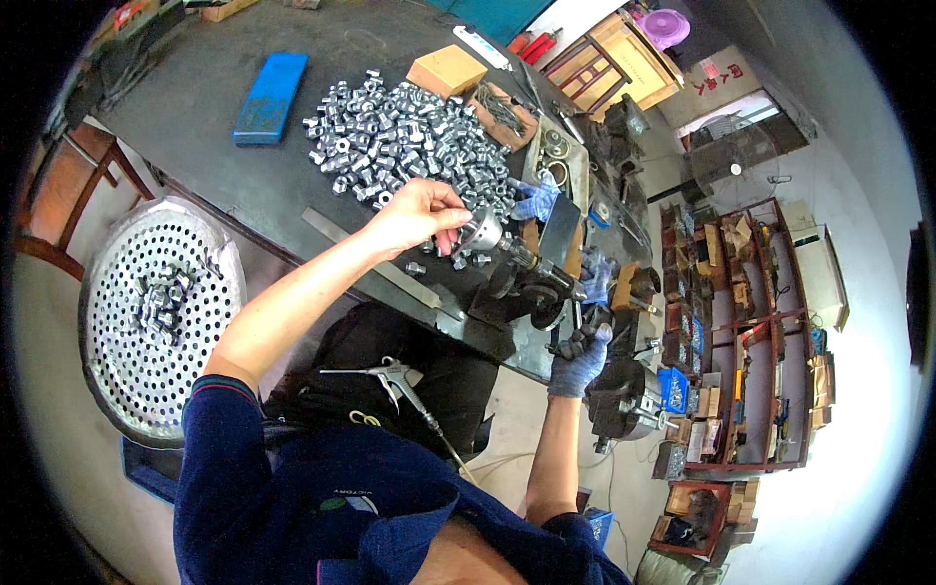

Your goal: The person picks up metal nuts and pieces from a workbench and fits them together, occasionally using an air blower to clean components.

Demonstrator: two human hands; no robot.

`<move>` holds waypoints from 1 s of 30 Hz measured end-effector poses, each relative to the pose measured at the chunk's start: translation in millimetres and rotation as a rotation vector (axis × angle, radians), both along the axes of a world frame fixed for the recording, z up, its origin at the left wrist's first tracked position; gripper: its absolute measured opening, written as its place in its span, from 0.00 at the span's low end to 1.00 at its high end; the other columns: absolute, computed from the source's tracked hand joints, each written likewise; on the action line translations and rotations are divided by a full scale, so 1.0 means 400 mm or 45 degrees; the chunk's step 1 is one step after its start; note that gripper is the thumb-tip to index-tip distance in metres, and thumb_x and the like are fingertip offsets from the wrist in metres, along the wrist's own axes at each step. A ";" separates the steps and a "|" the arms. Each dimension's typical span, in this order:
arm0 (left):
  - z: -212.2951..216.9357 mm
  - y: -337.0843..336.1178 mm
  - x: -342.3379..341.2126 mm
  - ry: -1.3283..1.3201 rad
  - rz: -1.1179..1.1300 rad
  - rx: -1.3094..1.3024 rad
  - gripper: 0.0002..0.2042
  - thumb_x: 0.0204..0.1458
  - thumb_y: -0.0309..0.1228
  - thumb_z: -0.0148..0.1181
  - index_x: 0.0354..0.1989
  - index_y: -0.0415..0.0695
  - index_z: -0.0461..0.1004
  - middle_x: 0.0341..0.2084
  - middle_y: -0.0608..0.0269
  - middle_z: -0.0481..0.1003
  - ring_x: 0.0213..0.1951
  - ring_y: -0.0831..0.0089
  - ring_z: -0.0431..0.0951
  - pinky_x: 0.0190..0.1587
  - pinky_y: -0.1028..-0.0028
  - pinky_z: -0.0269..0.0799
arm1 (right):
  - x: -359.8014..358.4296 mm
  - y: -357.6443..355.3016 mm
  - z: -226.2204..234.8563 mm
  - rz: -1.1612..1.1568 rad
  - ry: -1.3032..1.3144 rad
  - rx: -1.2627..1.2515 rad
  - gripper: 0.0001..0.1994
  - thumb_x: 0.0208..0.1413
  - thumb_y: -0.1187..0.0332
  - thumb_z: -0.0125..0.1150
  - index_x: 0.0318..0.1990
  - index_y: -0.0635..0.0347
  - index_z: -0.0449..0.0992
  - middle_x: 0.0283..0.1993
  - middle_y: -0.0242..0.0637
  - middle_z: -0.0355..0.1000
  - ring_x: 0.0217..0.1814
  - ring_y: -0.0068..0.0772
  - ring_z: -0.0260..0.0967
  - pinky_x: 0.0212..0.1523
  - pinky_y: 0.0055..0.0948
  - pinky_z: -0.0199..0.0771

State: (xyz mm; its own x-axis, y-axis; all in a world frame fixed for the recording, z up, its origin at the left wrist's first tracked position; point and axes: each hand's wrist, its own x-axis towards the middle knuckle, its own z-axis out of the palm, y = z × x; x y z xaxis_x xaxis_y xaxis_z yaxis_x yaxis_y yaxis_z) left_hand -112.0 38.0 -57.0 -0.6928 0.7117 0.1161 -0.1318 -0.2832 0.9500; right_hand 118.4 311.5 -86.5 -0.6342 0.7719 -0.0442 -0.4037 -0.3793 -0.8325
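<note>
My left hand (419, 213), bare, pinches a small metal nut at the round chuck (482, 232) of a small bench machine (531, 278). My right hand (579, 357), in a grey-blue glove, is closed around a dark lever handle (575, 327) on the machine's near side. A large heap of shiny metal nuts (409, 136) lies on the dark workbench (214, 117) just beyond my left hand. A few loose nuts (417, 267) lie under the chuck.
A round perforated metal tray (156, 322) holding several nuts sits at my left. An air blow gun (390, 375) rests on my lap. A blue flat box (271, 96), a cardboard box (447, 70), a vise (624, 400) and shelves (751, 331) surround the bench.
</note>
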 end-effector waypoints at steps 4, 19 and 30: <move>0.001 -0.003 -0.006 -0.042 -0.020 0.027 0.06 0.51 0.24 0.56 0.30 0.32 0.70 0.19 0.58 0.73 0.18 0.75 0.74 0.20 0.78 0.69 | -0.013 -0.020 0.030 -0.003 -0.099 0.051 0.17 0.52 0.51 0.55 0.26 0.55 0.66 0.14 0.23 0.56 0.10 0.13 0.47 0.09 0.15 0.46; 0.006 -0.009 -0.003 -0.033 -0.014 -0.070 0.13 0.52 0.34 0.55 0.30 0.32 0.71 0.17 0.57 0.72 0.16 0.75 0.72 0.16 0.78 0.70 | -0.054 0.011 0.117 0.019 -0.019 0.285 0.16 0.51 0.51 0.57 0.27 0.55 0.68 0.16 0.22 0.57 0.12 0.11 0.48 0.10 0.13 0.44; 0.003 -0.004 -0.003 -0.011 -0.084 -0.022 0.07 0.51 0.26 0.55 0.36 0.35 0.69 0.24 0.61 0.72 0.22 0.78 0.72 0.25 0.79 0.71 | -0.077 0.004 0.154 -0.048 -0.042 0.194 0.16 0.49 0.51 0.58 0.26 0.53 0.68 0.16 0.22 0.59 0.12 0.11 0.48 0.10 0.12 0.43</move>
